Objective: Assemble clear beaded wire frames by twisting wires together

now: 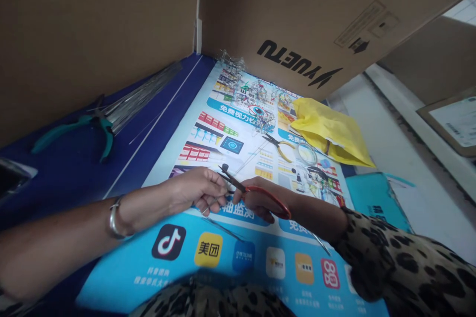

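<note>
My left hand point(201, 190), with a silver bangle at the wrist, is closed in a pinch on thin wire near the centre. Close on its right, my right hand point(258, 198) holds red-handled scissors point(269, 198), whose dark blades point up and left beside the left fingertips. Thin wires point(223, 228) stretch below the hands over the printed poster sheet point(211, 267). Beyond the hands lie small yellow-handled pliers point(278, 146) and a roll of clear tape point(307, 154). The exact contact between blades and wire is too small to make out.
Teal-handled pliers point(106, 133) and a bundle of straight wires point(141, 94) lie at the left. Tangled wire pieces point(260, 91) sit at the back. At the right are a yellow bag point(330, 129) and a teal packet point(379, 200). Cardboard point(297, 10) walls stand behind.
</note>
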`<state>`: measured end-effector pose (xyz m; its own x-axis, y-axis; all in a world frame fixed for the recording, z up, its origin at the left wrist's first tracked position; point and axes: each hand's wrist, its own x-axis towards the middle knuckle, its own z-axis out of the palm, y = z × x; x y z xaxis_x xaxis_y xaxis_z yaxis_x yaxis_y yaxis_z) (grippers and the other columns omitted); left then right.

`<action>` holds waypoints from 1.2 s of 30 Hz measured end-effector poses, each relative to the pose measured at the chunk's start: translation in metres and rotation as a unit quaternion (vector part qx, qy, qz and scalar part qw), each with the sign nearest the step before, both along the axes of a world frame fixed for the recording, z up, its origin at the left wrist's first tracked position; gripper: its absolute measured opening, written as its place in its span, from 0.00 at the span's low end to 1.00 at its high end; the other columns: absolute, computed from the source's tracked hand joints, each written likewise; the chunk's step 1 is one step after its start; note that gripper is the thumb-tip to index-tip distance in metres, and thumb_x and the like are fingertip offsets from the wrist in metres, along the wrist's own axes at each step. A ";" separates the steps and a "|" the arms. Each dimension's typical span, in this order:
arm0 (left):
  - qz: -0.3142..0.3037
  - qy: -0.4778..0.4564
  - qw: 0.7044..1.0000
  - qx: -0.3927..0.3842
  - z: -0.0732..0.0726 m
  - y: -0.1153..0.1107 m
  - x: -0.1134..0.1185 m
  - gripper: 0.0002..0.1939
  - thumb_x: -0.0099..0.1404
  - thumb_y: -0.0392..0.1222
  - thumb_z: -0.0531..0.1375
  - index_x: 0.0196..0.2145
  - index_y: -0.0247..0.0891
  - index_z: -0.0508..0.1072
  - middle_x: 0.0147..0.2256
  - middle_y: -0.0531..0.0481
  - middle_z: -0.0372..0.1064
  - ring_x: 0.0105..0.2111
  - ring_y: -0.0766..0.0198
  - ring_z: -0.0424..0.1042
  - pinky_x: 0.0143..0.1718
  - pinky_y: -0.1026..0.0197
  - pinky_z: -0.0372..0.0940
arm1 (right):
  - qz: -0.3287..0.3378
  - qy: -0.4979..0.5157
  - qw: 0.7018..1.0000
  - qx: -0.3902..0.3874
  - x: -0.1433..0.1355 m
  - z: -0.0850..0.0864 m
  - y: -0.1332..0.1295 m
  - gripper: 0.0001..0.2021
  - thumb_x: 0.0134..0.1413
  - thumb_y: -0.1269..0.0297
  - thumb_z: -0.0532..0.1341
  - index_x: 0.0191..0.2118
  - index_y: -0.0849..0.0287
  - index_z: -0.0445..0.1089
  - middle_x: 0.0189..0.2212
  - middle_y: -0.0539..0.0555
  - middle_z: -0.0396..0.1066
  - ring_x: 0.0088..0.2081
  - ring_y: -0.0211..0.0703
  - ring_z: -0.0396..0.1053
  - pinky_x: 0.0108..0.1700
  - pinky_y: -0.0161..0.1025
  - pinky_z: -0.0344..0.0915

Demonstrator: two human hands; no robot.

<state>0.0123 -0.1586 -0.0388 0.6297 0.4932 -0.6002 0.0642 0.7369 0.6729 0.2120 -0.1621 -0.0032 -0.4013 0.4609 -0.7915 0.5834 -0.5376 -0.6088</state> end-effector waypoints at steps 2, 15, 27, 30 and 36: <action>0.009 0.001 1.000 -0.003 0.000 0.000 0.000 0.07 0.48 0.39 0.63 0.25 0.33 0.69 0.21 0.51 0.71 0.17 0.69 0.68 0.16 0.68 0.57 | -0.006 0.006 1.000 0.023 0.001 -0.003 -0.002 0.12 0.40 0.68 0.55 0.35 0.63 0.68 0.08 0.39 0.54 0.08 0.29 0.50 0.10 0.26 0.48; -0.003 -0.068 0.998 0.016 -0.006 0.002 -0.004 0.13 0.49 0.45 0.66 0.27 0.33 0.69 0.23 0.51 0.71 0.18 0.70 0.67 0.17 0.69 0.58 | 0.037 0.008 0.995 0.092 0.006 -0.001 -0.006 0.09 0.50 0.59 0.56 0.31 0.60 0.66 0.10 0.41 0.54 0.11 0.30 0.53 0.14 0.28 0.51; 0.019 -0.139 0.987 0.074 -0.012 0.003 -0.002 0.13 0.55 0.44 0.65 0.27 0.35 0.65 0.24 0.51 0.70 0.18 0.72 0.66 0.18 0.70 0.56 | 0.096 -0.320 0.815 0.474 0.020 -0.002 -0.028 0.16 0.49 0.67 0.57 0.46 0.57 0.66 0.40 0.57 0.71 0.41 0.46 0.68 0.39 0.36 0.60; 0.052 -0.129 0.984 0.110 -0.004 0.002 0.003 0.12 0.55 0.44 0.65 0.28 0.35 0.66 0.25 0.53 0.69 0.20 0.73 0.66 0.20 0.70 0.58 | 0.109 -0.364 0.772 0.509 0.020 -0.009 -0.026 0.18 0.51 0.69 0.55 0.49 0.58 0.66 0.43 0.60 0.69 0.45 0.47 0.66 0.44 0.39 0.59; 0.071 -0.108 0.980 0.149 0.015 0.002 0.022 0.13 0.54 0.46 0.65 0.28 0.36 0.67 0.26 0.54 0.67 0.23 0.71 0.66 0.22 0.69 0.60 | 0.081 -0.374 0.735 0.560 0.017 -0.005 -0.028 0.12 0.55 0.69 0.54 0.43 0.60 0.70 0.40 0.61 0.70 0.43 0.50 0.65 0.46 0.44 0.58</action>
